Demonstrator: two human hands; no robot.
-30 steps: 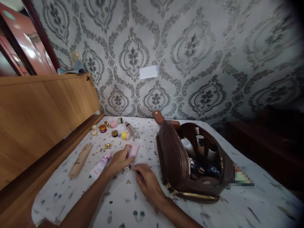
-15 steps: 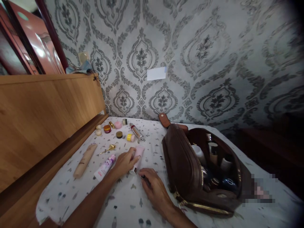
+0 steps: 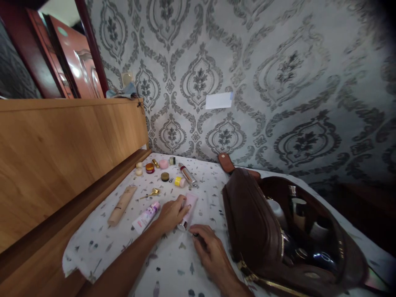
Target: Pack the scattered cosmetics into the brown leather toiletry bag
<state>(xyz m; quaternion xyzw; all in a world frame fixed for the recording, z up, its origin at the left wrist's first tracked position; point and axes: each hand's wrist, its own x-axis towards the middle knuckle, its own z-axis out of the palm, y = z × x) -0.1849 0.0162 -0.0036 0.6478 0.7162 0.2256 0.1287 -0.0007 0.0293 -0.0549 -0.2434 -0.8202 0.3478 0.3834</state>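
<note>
My left hand [image 3: 173,212] is closed round a pale pink tube [image 3: 191,203] with a silver cap, which lies on the patterned white cloth [image 3: 173,251]. Just right of that cap, my right hand [image 3: 208,246] has its fingers curled round a small dark item [image 3: 195,234], mostly hidden. A white and purple tube [image 3: 146,217] lies left of my left hand, and farther left is a beige tube [image 3: 122,205]. Between them and the wall sits a gold piece with a thin stem [image 3: 151,193].
An open brown bag [image 3: 252,214] holding bottles stands on the right. Toward the wall are a yellow-and-pink jar [image 3: 180,182], a silver tube [image 3: 187,175], a dark-lidded jar [image 3: 165,177] and several other small jars. A wooden panel [image 3: 77,144] borders the left.
The view has swung left, so everything appears farther right. Both hands keep nearly the same place beside the pink tube.
</note>
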